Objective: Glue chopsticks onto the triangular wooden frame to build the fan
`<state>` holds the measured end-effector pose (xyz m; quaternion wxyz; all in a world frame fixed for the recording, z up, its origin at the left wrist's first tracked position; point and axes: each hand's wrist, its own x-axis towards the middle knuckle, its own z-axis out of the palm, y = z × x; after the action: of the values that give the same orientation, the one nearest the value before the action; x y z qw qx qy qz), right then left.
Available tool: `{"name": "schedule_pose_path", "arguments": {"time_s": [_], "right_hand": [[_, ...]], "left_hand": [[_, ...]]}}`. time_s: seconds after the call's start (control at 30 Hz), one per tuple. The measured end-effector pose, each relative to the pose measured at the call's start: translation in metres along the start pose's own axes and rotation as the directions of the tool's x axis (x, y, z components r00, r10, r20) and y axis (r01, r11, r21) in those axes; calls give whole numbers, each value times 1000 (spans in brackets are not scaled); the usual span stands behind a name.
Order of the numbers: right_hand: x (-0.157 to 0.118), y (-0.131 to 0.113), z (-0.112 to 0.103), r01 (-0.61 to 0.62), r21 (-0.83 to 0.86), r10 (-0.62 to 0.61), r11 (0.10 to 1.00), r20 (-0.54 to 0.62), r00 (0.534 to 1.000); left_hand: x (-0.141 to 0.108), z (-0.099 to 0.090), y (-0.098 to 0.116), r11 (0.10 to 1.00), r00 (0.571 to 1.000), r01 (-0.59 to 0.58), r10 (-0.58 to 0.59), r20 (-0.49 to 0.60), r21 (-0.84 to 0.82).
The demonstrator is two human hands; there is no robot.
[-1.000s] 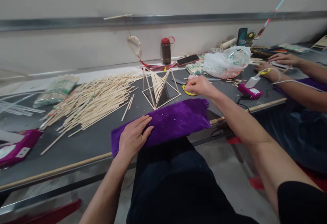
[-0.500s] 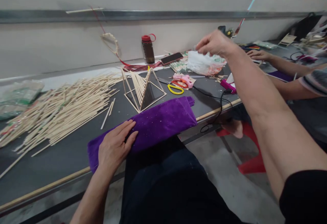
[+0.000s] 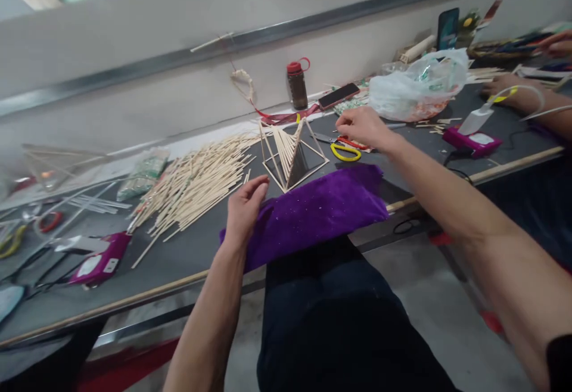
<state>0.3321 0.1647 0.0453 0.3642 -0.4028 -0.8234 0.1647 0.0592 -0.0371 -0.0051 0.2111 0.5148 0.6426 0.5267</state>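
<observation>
My left hand [image 3: 243,210] is at the left end of a folded purple cloth [image 3: 313,210], its fingers curled together; whether anything is in them is hidden. My right hand [image 3: 365,128] reaches over the scissors [image 3: 345,152] with yellow handles, thumb and fingers drawn together; what they hold, if anything, does not show. A red handle [image 3: 355,143] peeks out below this hand. Between my hands, behind the cloth, stands a pyramid-like frame of thin wooden sticks [image 3: 286,154] with a fan of sticks across it.
Loose wooden sticks [image 3: 196,183] spread at left, near a purple device [image 3: 100,259]. Behind are a bottle [image 3: 297,85], a phone [image 3: 339,95] and a white plastic bag [image 3: 417,85]. Another purple device [image 3: 472,142] sits at right, near another person's hand [image 3: 512,85].
My right hand has come down from above the plastic bag to the scissors, covering the pink tool there. My left hand has lifted and curled from lying flat on the cloth. The view has turned left.
</observation>
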Motion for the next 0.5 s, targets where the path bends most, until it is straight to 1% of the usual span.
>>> {"name": "schedule_pose_path", "arguments": {"time_s": [0.1,0.2,0.27,0.33,0.4,0.5], "right_hand": [[0,-3,34,-22,-79,27,997,56,998],[-2,-1,55,-35,-49,40,998,123,992],[-5,1,63,-14,-26,18,1000,139,990],[-8,3,68,9,8,-10,1000,141,990],[-10,6,73,15,33,-20,999,123,992],[-11,8,79,24,42,-28,999,88,996]], "left_hand": [[32,16,-1,993,993,110,-109,39,-34],[56,29,-2,985,985,172,-171,29,-28],[67,34,-2,987,987,156,-156,25,-31],[73,37,-1,992,993,114,-113,22,-48],[76,39,-3,994,997,83,-83,4,-68],[75,41,-9,994,997,72,-75,-30,-77]]}}
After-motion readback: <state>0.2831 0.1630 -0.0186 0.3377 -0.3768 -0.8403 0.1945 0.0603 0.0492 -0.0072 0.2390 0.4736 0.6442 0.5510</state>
